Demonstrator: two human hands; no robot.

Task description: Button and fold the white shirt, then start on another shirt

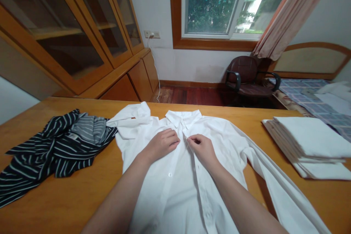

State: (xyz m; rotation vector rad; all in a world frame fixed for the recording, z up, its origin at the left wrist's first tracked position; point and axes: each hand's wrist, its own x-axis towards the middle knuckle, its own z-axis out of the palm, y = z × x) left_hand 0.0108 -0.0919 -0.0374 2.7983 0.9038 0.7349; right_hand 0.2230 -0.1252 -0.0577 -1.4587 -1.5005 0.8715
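Observation:
A white button-up shirt (181,197) lies spread on the wooden table, its collar toward the far edge and its front parted below the neck. My left hand (163,143) rests on the left front panel just under the collar, fingers curled at the placket edge. Opposite it, my right hand (201,147) pinches the edge of the other front panel between thumb and forefinger. A small gap separates the two hands. Lower on the left placket, a button (170,174) shows. One sleeve (274,179) stretches down to the right; the other is folded at the upper left.
A crumpled black-and-white striped garment (65,142) lies on the table (90,197) at left, touching the white sleeve. Folded white cloths (312,139) are stacked at right. Beyond the table stand a glass-fronted cabinet (109,62), an office chair (246,76) and a bed (315,95).

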